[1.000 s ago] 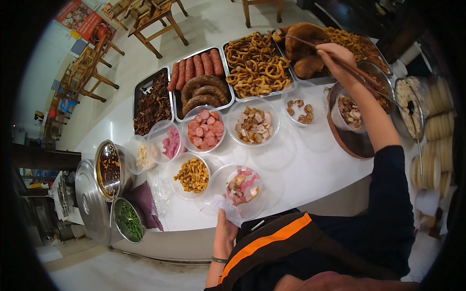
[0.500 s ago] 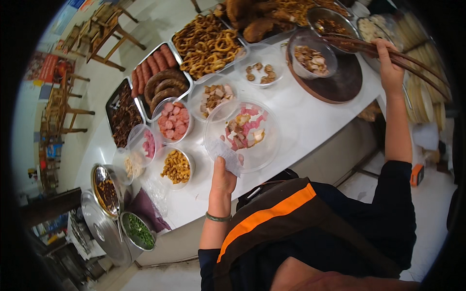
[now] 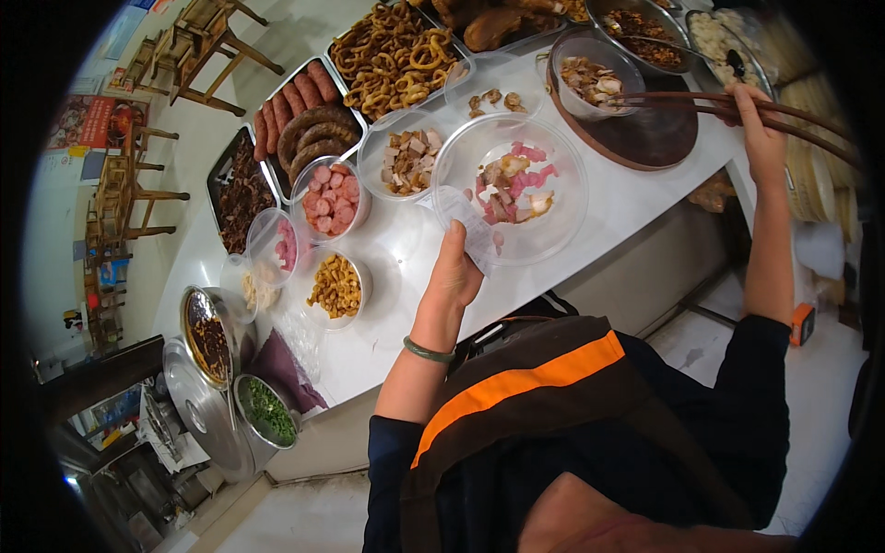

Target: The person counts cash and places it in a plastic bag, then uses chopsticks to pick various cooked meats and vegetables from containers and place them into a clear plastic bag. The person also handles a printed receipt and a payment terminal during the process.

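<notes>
My left hand (image 3: 454, 267) is closed on the near rim of a clear round plastic bowl (image 3: 562, 221), with a slip of white printed paper (image 3: 468, 224) pinched against it. Inside the bowl lie pink strips and pieces of sliced meat (image 3: 507, 189). Over at the right, my right hand (image 3: 761, 138) grips a pair of long brown chopsticks (image 3: 687, 98). Their tips reach to a clear tub of sliced meat (image 3: 590, 81), which stands on a round dark chopping board (image 3: 654, 138).
Tubs of sausage slices (image 3: 329, 198), diced meat (image 3: 412, 161) and yellow cubes (image 3: 336, 287) stand on the white table (image 3: 396, 346). Behind are trays of sausages (image 3: 295, 106) and brown rings (image 3: 396, 55). A steel bowl of chopped greens (image 3: 267, 412) sits at the lower left.
My left hand has carried the clear bowl right and farther away, toward the chopping board. The chopsticks have come down from the steel bowl's edge to the tub of sliced meat.
</notes>
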`<state>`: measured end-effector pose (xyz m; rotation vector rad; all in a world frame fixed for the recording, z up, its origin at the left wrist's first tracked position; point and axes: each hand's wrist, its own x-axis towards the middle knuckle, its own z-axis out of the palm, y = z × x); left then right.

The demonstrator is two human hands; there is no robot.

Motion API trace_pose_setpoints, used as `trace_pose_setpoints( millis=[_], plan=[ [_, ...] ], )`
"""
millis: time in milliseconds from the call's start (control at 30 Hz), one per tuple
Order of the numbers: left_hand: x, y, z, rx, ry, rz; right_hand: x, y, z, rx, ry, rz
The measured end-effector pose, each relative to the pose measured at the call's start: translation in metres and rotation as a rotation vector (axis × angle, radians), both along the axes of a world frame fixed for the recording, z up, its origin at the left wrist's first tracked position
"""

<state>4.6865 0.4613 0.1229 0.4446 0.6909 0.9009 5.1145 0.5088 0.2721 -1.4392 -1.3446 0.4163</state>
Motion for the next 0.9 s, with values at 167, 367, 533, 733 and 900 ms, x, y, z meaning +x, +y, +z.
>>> trace_pose_setpoints(
  millis=[167,367,533,733,900],
  plan=[
    [0.002,-0.003,0.003,0.012,0.025,0.048,0.007,-0.004,0.001,0.065,-0.064,-0.043],
    [-0.002,-0.007,0.006,0.025,0.121,0.104,-0.003,-0.014,0.023,0.219,0.388,0.405],
    [-0.01,-0.01,0.009,0.048,0.159,0.119,-0.061,-0.014,0.016,0.082,0.389,0.718],
    [-0.015,-0.014,0.009,0.069,0.16,0.146,-0.125,0.001,-0.018,-0.098,0.251,0.712],
    [-0.02,-0.017,0.011,0.033,0.18,0.169,-0.113,0.005,-0.006,-0.044,0.155,0.696]
  ],
)
